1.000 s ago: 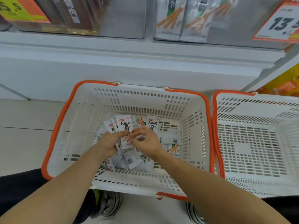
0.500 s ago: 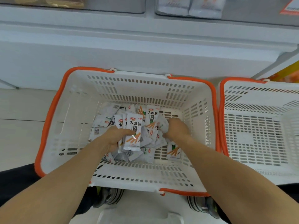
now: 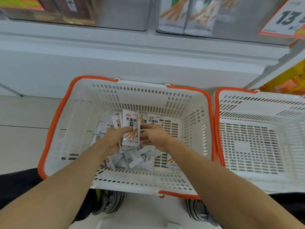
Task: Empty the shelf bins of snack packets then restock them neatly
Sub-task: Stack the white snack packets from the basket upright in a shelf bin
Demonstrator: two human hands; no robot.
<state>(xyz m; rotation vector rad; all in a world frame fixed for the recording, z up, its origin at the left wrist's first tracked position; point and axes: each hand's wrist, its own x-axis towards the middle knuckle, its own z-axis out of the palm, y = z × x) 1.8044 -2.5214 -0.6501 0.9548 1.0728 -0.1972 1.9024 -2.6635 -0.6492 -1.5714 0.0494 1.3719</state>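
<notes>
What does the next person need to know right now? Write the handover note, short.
Left hand: holds a stack of packets upright over the left basket.
Right hand: pinches another packet against that stack's edge.
Loose packets lie jumbled on the left basket's floor. Right basket holds none in view. A few packets stand in the shelf bin above.
Done: some packets gathered in the hands.
Left: gather the rest, restock the bins neatly.

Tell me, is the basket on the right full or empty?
Empty. The right basket shows only its bare slotted floor; the packets all lie in the left basket.
</notes>
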